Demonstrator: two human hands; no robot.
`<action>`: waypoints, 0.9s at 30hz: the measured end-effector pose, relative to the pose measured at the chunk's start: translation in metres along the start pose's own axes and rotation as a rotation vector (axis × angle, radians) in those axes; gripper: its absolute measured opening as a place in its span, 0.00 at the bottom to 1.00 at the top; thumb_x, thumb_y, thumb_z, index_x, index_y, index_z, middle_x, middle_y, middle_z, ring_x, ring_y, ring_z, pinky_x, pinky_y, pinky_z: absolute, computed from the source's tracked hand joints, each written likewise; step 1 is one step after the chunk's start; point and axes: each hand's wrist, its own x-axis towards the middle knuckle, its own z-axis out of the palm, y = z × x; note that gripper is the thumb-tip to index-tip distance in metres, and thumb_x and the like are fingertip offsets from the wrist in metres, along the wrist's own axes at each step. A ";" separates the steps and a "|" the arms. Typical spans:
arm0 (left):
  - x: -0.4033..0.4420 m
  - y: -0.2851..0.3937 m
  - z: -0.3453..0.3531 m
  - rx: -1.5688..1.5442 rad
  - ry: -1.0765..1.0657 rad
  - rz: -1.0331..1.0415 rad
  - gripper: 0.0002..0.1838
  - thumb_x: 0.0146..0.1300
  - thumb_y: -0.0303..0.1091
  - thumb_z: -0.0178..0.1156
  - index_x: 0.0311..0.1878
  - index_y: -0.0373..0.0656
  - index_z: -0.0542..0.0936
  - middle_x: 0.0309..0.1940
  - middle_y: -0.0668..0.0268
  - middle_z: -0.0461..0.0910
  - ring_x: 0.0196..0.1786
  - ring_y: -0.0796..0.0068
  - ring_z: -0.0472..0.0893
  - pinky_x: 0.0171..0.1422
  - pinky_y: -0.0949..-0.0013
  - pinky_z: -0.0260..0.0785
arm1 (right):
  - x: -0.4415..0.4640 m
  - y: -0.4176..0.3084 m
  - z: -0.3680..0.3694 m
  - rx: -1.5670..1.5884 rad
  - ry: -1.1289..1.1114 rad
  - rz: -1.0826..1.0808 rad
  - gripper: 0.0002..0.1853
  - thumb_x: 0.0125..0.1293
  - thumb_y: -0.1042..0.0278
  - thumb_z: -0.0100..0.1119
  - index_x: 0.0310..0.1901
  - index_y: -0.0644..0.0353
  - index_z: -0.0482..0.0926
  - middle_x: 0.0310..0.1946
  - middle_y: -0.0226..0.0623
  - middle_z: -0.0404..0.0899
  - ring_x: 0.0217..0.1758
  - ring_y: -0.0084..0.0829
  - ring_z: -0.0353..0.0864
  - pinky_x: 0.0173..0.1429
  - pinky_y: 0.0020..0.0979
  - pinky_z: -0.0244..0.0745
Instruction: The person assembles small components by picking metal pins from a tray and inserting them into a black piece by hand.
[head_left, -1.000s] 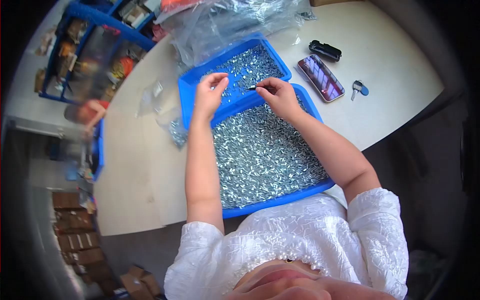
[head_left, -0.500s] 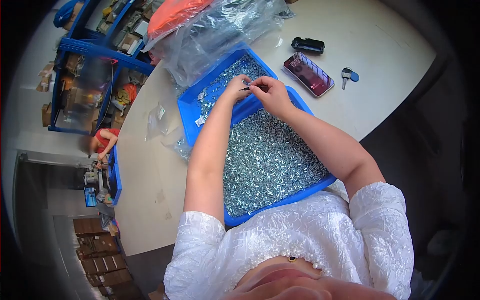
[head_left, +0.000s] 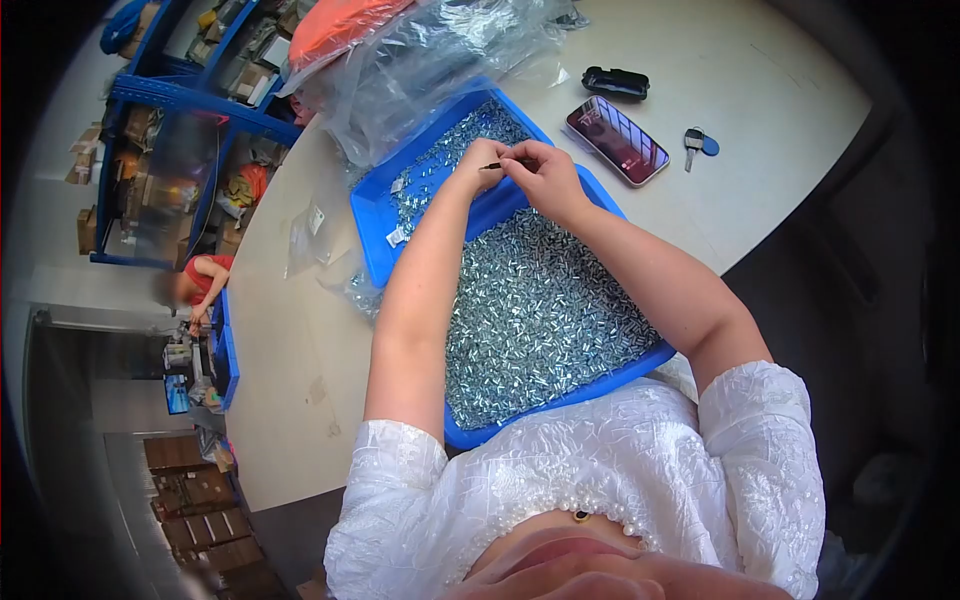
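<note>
My right hand (head_left: 551, 183) is closed, its fingertips pinching a thin black pen-like tool (head_left: 494, 166) with a narrow tip pointing left. Close beside it, my left hand (head_left: 480, 164) has its fingers curled; whatever they hold is too small and covered to make out. Both hands are over the place where two blue trays meet. The near blue tray (head_left: 606, 386) is filled with small shiny metal cylinder-like pieces (head_left: 545, 310). A thinner layer of similar pieces lies in the far blue tray (head_left: 368, 222), along with small white paper tags (head_left: 397, 236).
Clear plastic bags (head_left: 430, 70) and an orange bag (head_left: 335, 35) lie behind the far tray. On the table's right are a phone (head_left: 617, 140), a black case (head_left: 615, 83) and a key (head_left: 692, 148). Another person in red (head_left: 208, 278) works at the far left.
The black tool shows more fully between my hands, my right fingers having shifted slightly. The whole view has moved a little; the trays stay in place on the table.
</note>
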 end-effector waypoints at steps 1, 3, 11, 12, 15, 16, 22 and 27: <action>-0.011 0.023 -0.006 0.000 -0.012 -0.142 0.06 0.52 0.23 0.57 0.34 0.38 0.79 0.32 0.65 0.79 0.35 0.79 0.76 0.40 0.72 0.69 | 0.000 -0.003 -0.001 -0.002 0.003 -0.002 0.08 0.60 0.71 0.57 0.38 0.67 0.78 0.31 0.33 0.80 0.34 0.18 0.77 0.38 0.21 0.71; -0.016 0.026 -0.013 0.003 -0.025 -0.283 0.05 0.55 0.25 0.58 0.35 0.39 0.78 0.34 0.66 0.79 0.36 0.79 0.76 0.41 0.74 0.69 | -0.001 -0.007 -0.001 0.115 0.003 0.041 0.08 0.60 0.71 0.58 0.37 0.66 0.78 0.30 0.31 0.80 0.33 0.17 0.76 0.38 0.20 0.71; -0.005 -0.034 -0.034 -1.480 -0.015 -0.208 0.07 0.66 0.33 0.50 0.37 0.40 0.71 0.32 0.66 0.73 0.32 0.76 0.72 0.34 0.74 0.67 | 0.002 0.000 0.001 0.089 0.075 0.046 0.08 0.57 0.70 0.59 0.34 0.67 0.78 0.26 0.33 0.80 0.29 0.18 0.76 0.35 0.21 0.71; -0.006 -0.034 -0.035 -1.597 -0.025 -0.211 0.09 0.68 0.34 0.48 0.36 0.39 0.71 0.31 0.66 0.71 0.31 0.76 0.70 0.32 0.74 0.66 | 0.002 0.000 0.001 0.070 0.072 0.049 0.08 0.57 0.70 0.60 0.34 0.66 0.78 0.26 0.32 0.80 0.29 0.18 0.76 0.35 0.21 0.71; -0.011 -0.036 -0.040 -1.751 -0.131 -0.220 0.13 0.69 0.38 0.45 0.32 0.39 0.69 0.27 0.66 0.67 0.27 0.77 0.65 0.29 0.75 0.61 | 0.001 -0.002 0.001 0.040 0.072 0.060 0.08 0.57 0.70 0.60 0.34 0.66 0.79 0.26 0.32 0.79 0.29 0.17 0.76 0.34 0.21 0.71; -0.011 -0.038 -0.041 -1.754 -0.127 -0.218 0.13 0.69 0.38 0.45 0.32 0.39 0.69 0.27 0.66 0.67 0.27 0.77 0.65 0.29 0.75 0.61 | 0.001 -0.002 0.001 0.038 0.067 0.059 0.08 0.57 0.70 0.60 0.34 0.66 0.79 0.26 0.32 0.79 0.29 0.17 0.76 0.34 0.21 0.71; -0.027 -0.051 -0.052 -2.255 -0.081 0.033 0.16 0.69 0.39 0.42 0.28 0.38 0.67 0.25 0.65 0.65 0.29 0.73 0.64 0.26 0.75 0.61 | 0.002 -0.001 0.001 0.037 0.042 0.074 0.08 0.57 0.69 0.60 0.34 0.65 0.79 0.25 0.31 0.79 0.29 0.17 0.75 0.34 0.21 0.70; -0.032 -0.046 -0.051 -2.550 0.155 0.267 0.15 0.68 0.36 0.41 0.28 0.37 0.67 0.26 0.64 0.66 0.31 0.72 0.69 0.29 0.76 0.68 | 0.000 -0.001 0.001 0.049 0.033 0.067 0.08 0.58 0.69 0.59 0.34 0.65 0.79 0.25 0.28 0.78 0.28 0.16 0.73 0.33 0.20 0.69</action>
